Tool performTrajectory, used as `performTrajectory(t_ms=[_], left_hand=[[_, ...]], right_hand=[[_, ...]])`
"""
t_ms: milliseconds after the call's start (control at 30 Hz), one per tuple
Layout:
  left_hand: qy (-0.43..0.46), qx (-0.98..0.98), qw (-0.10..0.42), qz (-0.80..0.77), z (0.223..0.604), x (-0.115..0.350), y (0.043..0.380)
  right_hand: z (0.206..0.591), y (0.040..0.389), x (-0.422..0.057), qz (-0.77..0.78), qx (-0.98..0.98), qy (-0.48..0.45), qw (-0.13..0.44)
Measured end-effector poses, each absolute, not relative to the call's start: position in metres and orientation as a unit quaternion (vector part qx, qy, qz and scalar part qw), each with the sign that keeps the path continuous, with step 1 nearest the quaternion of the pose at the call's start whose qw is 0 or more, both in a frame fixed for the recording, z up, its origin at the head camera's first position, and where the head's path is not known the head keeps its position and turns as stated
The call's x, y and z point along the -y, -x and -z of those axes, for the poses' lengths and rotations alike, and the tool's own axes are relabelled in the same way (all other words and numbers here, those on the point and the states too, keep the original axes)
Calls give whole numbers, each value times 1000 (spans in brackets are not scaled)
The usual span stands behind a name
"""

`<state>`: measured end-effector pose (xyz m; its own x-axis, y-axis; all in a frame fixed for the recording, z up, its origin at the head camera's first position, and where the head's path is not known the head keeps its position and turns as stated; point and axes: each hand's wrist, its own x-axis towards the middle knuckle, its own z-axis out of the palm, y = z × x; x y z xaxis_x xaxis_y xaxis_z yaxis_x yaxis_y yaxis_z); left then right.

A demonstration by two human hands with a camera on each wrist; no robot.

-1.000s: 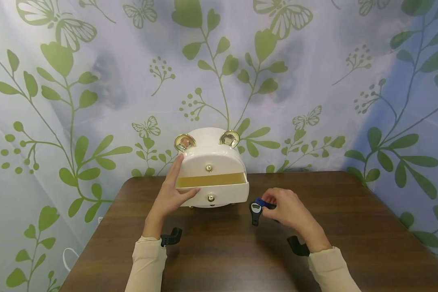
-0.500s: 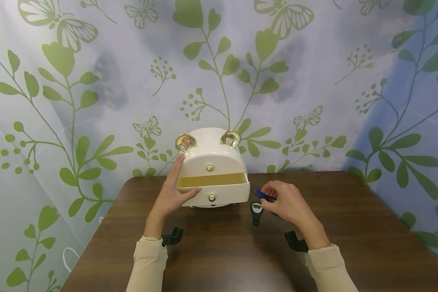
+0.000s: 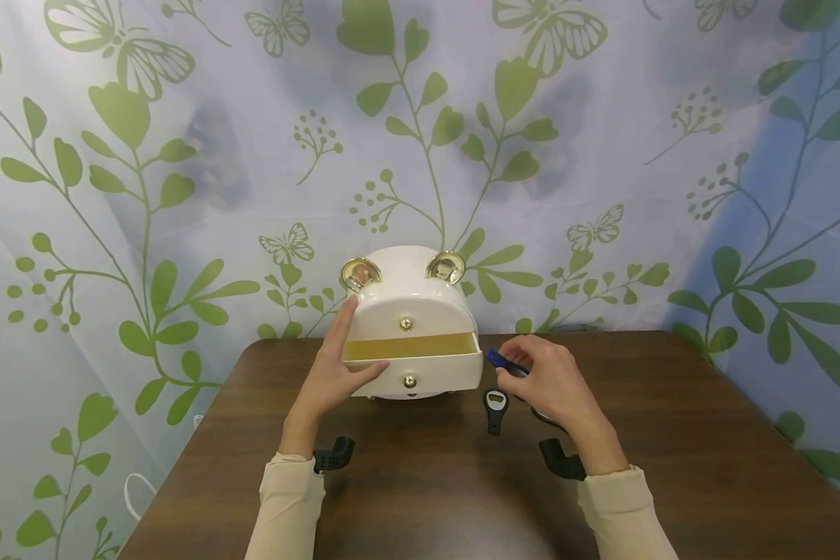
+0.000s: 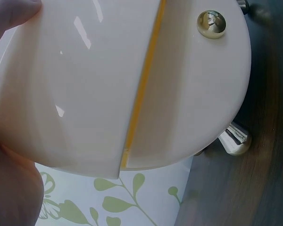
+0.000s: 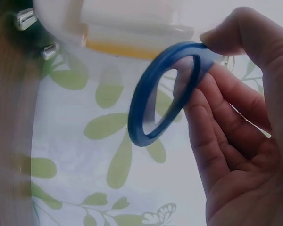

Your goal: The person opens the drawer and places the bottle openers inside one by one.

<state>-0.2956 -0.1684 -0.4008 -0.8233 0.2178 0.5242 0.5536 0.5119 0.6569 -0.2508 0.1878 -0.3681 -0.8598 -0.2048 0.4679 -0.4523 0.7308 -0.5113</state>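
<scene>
My right hand (image 3: 546, 381) pinches a blue bottle opener (image 5: 141, 103) between thumb and fingers, above the table just right of a white cabinet (image 3: 406, 280). The opener's oval ring points away from the hand. A black bottle opener (image 3: 495, 424) with a silver opening lies below it. Part of another dark, silver-edged thing (image 3: 547, 419) shows under the right hand. With fingers spread, my left hand (image 3: 325, 377) rests against the cabinet's left side, thumb on the front of its pulled-out drawer (image 3: 441, 373). The drawer's yellow inner wall shows.
Gold ear shapes (image 3: 446, 267) stick up from the cabinet, and a gold knob (image 3: 406, 323) sits on the upper drawer. The brown table (image 3: 420, 498) meets a leaf-patterned cloth (image 3: 602, 155) at its back edge.
The right hand has lifted the blue bottle opener up and slightly away from the black one, which stays on the table. The left hand keeps its place at the cabinet.
</scene>
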Motion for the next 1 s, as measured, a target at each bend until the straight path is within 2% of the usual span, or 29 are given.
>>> performTrajectory(t_ms=[433, 733, 1000], left_hand=[[226, 847, 196, 440, 403, 170, 296], [228, 846, 197, 439, 404, 172, 297], [232, 846, 197, 438, 402, 170, 297]], right_hand=[[364, 253, -179, -333, 883, -191, 271], [365, 257, -172, -331, 849, -222, 347], [364, 259, -162, -324, 844, -226, 363]])
